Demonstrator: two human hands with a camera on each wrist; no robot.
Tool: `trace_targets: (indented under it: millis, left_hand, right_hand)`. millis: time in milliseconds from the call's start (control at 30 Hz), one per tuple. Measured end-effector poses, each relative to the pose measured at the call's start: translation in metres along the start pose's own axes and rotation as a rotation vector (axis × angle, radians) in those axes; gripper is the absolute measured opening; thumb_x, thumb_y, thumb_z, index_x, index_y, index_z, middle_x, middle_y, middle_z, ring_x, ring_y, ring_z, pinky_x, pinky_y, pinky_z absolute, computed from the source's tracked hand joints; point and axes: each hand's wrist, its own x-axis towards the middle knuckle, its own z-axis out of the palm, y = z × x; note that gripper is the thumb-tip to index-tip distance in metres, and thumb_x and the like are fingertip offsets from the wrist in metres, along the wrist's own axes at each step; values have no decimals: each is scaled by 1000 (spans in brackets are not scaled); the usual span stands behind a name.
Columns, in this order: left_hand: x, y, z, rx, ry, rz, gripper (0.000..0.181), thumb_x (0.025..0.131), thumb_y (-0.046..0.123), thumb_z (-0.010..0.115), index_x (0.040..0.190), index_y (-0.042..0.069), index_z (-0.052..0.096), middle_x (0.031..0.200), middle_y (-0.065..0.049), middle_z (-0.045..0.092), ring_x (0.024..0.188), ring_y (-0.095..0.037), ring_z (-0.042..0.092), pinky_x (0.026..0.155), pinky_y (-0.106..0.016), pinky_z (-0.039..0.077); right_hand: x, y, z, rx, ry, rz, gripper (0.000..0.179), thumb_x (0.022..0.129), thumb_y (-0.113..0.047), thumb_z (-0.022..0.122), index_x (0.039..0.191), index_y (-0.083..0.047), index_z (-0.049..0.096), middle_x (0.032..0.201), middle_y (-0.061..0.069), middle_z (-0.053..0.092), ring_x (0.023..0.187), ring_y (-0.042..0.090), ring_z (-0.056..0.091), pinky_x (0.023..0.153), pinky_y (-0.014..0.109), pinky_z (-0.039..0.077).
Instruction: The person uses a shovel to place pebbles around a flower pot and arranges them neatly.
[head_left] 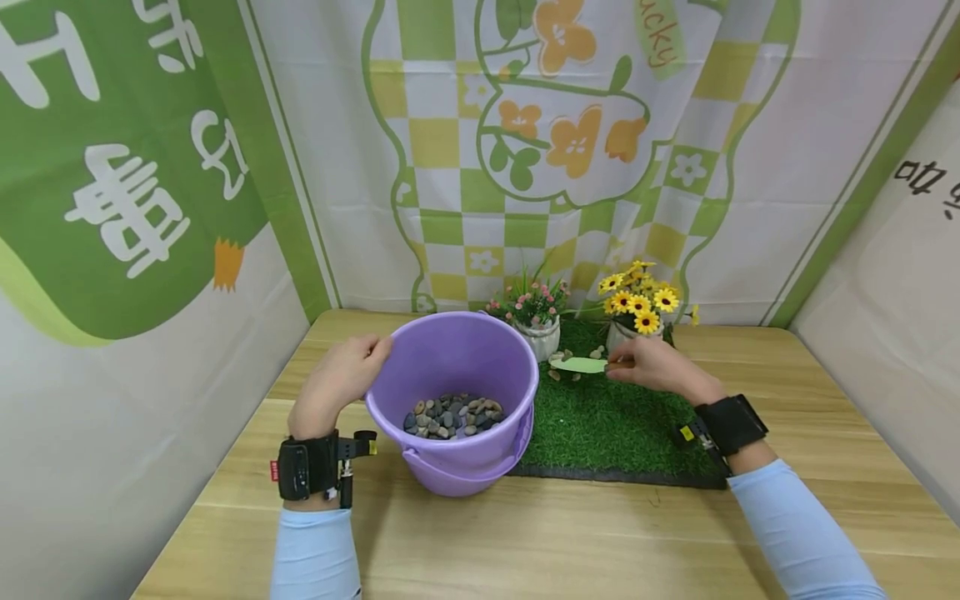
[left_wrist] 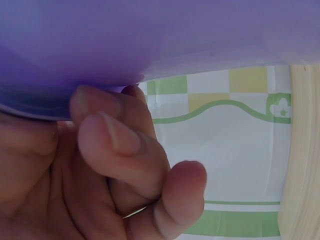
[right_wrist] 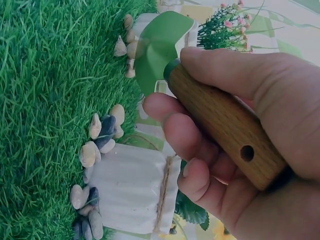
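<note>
My left hand (head_left: pixel 339 382) grips the left rim of a purple bucket (head_left: pixel 459 354) that stands on the table. Grey and tan pebbles (head_left: pixel 450 415) cover part of its bottom, and its handle hangs down in front. In the left wrist view the fingers (left_wrist: pixel 122 137) curl at the bucket's edge. A small garden trowel (right_wrist: pixel 227 127) with a wooden handle and a green blade is held in my right hand (head_left: pixel 656 365). Its blade points left, over the artificial grass, close to a few stones (right_wrist: pixel 97 132) by the flower pots.
A green turf mat (head_left: pixel 615 433) lies right of the bucket. At its back edge stand two white pots, one with pink flowers (head_left: pixel 536 304), one with yellow flowers (head_left: pixel 641 300). Printed cloth (head_left: pixel 345 167) walls the wooden table (head_left: pixel 570 533) on three sides.
</note>
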Motion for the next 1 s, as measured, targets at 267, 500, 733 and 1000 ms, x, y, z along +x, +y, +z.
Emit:
trace_targets:
  millis: [267, 500, 733, 1000]
  left_hand:
    - [1, 0, 0, -7, 0, 2, 49, 103, 41, 31, 116, 4, 61, 91, -9, 65, 79, -22, 60, 67, -37, 46]
    - [0, 0, 0, -14, -12, 2, 50, 103, 41, 31, 118, 2, 60, 91, -10, 65, 80, -22, 60, 68, -38, 46]
    - [0, 2, -2, -18, -5, 5, 49, 103, 41, 31, 117, 4, 61, 90, -9, 65, 76, -20, 60, 66, -35, 46]
    - [0, 1, -1, -23, -9, 8, 49, 103, 40, 31, 117, 3, 61, 90, -10, 65, 77, -21, 61, 66, -36, 47]
  right_hand:
    - [0, -12, 2, -13, -25, -56, 16, 88, -18, 67, 99, -7, 72, 86, -3, 67, 66, 5, 58, 60, 29, 47]
    - [1, -19, -6, 21, -61, -26, 16, 92, -22, 62, 101, -12, 72, 74, -7, 61, 54, 6, 46, 56, 28, 39]
    - [-1, -23, -17, 91, -90, 57, 26, 96, -28, 57, 109, -10, 70, 72, -5, 61, 56, 14, 56, 55, 31, 44]
    - [-5, -24, -22, 71, -83, 22, 16, 96, -23, 57, 100, -13, 69, 71, -4, 58, 55, 14, 53, 55, 30, 44]
